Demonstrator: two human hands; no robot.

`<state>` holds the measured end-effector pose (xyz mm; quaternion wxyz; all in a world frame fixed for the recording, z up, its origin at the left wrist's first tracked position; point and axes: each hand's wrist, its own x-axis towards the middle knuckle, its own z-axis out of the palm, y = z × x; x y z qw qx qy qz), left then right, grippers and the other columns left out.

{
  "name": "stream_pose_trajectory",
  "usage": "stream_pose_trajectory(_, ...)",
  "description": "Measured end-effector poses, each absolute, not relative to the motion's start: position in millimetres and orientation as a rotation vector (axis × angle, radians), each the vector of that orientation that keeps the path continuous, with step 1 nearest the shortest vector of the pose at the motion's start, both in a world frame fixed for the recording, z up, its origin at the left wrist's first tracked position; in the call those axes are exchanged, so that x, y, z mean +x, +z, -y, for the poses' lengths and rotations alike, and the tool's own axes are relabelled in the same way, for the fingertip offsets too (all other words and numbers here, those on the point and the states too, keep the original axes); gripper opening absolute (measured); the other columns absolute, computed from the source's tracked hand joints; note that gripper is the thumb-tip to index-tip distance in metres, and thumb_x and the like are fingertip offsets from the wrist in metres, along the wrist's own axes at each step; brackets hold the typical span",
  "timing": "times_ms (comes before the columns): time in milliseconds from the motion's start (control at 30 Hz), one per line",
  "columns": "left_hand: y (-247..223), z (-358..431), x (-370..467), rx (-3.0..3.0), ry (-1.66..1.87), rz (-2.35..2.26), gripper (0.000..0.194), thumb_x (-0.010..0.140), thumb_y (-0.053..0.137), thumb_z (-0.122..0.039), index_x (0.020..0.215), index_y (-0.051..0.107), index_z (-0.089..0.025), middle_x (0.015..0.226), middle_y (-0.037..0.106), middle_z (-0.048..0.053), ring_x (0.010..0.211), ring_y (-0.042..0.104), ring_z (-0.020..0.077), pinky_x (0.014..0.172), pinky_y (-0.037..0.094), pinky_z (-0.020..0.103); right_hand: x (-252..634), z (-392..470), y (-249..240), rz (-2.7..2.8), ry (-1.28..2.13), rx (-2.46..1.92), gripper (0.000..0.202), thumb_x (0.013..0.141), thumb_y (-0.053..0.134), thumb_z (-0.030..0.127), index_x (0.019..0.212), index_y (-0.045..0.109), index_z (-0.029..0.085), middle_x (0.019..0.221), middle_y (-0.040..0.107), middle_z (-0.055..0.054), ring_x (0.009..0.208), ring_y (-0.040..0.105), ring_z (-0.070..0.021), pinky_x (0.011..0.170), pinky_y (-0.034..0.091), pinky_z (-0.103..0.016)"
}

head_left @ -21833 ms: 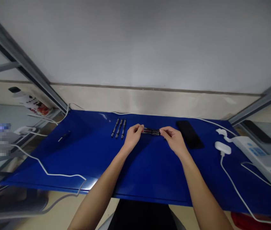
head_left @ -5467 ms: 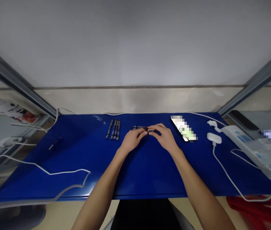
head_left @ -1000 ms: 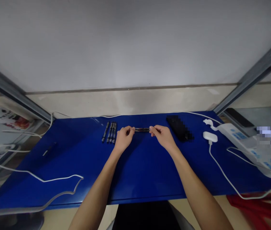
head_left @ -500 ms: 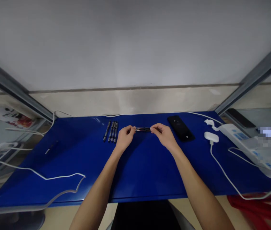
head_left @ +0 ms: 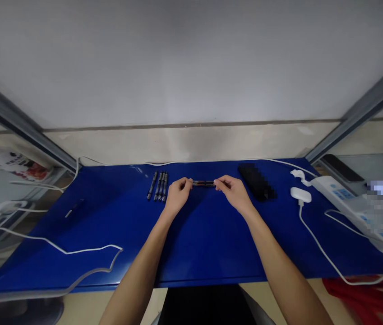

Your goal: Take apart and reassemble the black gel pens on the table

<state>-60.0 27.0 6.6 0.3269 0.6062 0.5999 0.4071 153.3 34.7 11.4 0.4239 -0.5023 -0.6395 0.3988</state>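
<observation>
Dark pens (head_left: pixel 203 183), seemingly two side by side, lie crosswise between my hands at the far middle of the blue desk. My left hand (head_left: pixel 178 194) is closed, thumb and fingers pinching their left ends. At the right ends, my right hand (head_left: pixel 232 189) pinches them the same way. Fingers hide both tips. Just left of my left hand, several more dark pens (head_left: pixel 159 187) lie roughly parallel on the desk, one slightly apart from the others.
A black phone (head_left: pixel 255 181) lies right of my right hand. Beyond it are a white earbud case (head_left: pixel 301 194) on a cable and a white power strip (head_left: pixel 338 192). A dark blue pen-like item (head_left: pixel 74 208) and a white cable (head_left: pixel 86 249) lie at left. A wall (head_left: pixel 191 142) rises behind.
Both hands keep their pinch on the pens, with almost no movement. The whole view has shifted very slightly.
</observation>
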Motion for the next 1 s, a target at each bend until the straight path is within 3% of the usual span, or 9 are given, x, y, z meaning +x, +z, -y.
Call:
stream_pose_trajectory(133, 6.0, -26.9, -59.4, 1.606, 1.058, -1.561, 0.04, 0.09, 0.046, -0.048, 0.064, 0.05, -0.019, 0.052, 0.035, -0.005, 0.05, 0.031, 0.0103, 0.051, 0.022, 0.025, 154.2, -33.6, 12.4, 1.638, 0.975, -1.33, 0.047, 0.091, 0.05, 0.056, 0.062, 0.063, 0.021, 0.056, 0.059, -0.002, 0.053, 0.054, -0.0162, 0.055, 0.04, -0.03)
stream_pose_trajectory(333, 3.5, -29.1, -61.0, 1.615, 1.082, -1.597, 0.04, 0.09, 0.046, -0.047, 0.063, 0.051, -0.019, 0.053, 0.036, -0.004, 0.052, 0.034, 0.0107, 0.053, 0.023, 0.026, 153.8, -36.7, 9.2, 1.591, 1.003, -1.243, 0.025, 0.082, 0.067, 0.047, 0.083, 0.068, 0.022, 0.075, 0.069, -0.003, 0.069, 0.063, -0.0189, 0.065, 0.046, -0.031)
stream_pose_trajectory(500, 6.3, -27.1, -60.4, 1.609, 1.082, -1.575, 0.04, 0.091, 0.047, -0.046, 0.063, 0.05, -0.019, 0.053, 0.035, -0.005, 0.052, 0.032, 0.0102, 0.053, 0.023, 0.026, 154.1, -34.1, 11.3, 1.624, 1.023, -1.302, 0.046, 0.092, 0.051, 0.053, 0.063, 0.065, 0.02, 0.056, 0.059, -0.002, 0.054, 0.055, -0.016, 0.057, 0.041, -0.03)
stream_pose_trajectory(700, 8.7, -27.1, -60.6, 1.619, 1.087, -1.59, 0.039, 0.091, 0.046, -0.045, 0.063, 0.051, -0.018, 0.053, 0.034, -0.005, 0.053, 0.033, 0.0103, 0.053, 0.022, 0.026, 153.8, -34.7, 12.1, 1.574, 1.02, -1.246, 0.025, 0.082, 0.068, 0.047, 0.082, 0.068, 0.021, 0.074, 0.067, -0.003, 0.068, 0.062, -0.018, 0.066, 0.046, -0.031)
stream_pose_trajectory(900, 5.9, -28.1, -61.6, 1.676, 1.094, -1.608, 0.042, 0.092, 0.044, -0.046, 0.061, 0.048, -0.018, 0.054, 0.034, -0.005, 0.054, 0.033, 0.01, 0.054, 0.023, 0.025, 154.2, -34.7, 11.9, 1.614, 1.037, -1.294, 0.044, 0.09, 0.052, 0.054, 0.066, 0.065, 0.02, 0.056, 0.058, -0.002, 0.055, 0.055, -0.0158, 0.057, 0.042, -0.03)
stream_pose_trajectory(1000, 6.7, -27.8, -60.7, 1.681, 1.085, -1.619, 0.042, 0.092, 0.044, -0.047, 0.062, 0.048, -0.018, 0.054, 0.034, -0.005, 0.054, 0.034, 0.0098, 0.055, 0.023, 0.025, 154.0, -34.8, 12.2, 1.611, 1.014, -1.273, 0.035, 0.086, 0.06, 0.052, 0.072, 0.066, 0.02, 0.063, 0.062, -0.002, 0.061, 0.058, -0.0166, 0.06, 0.044, -0.03)
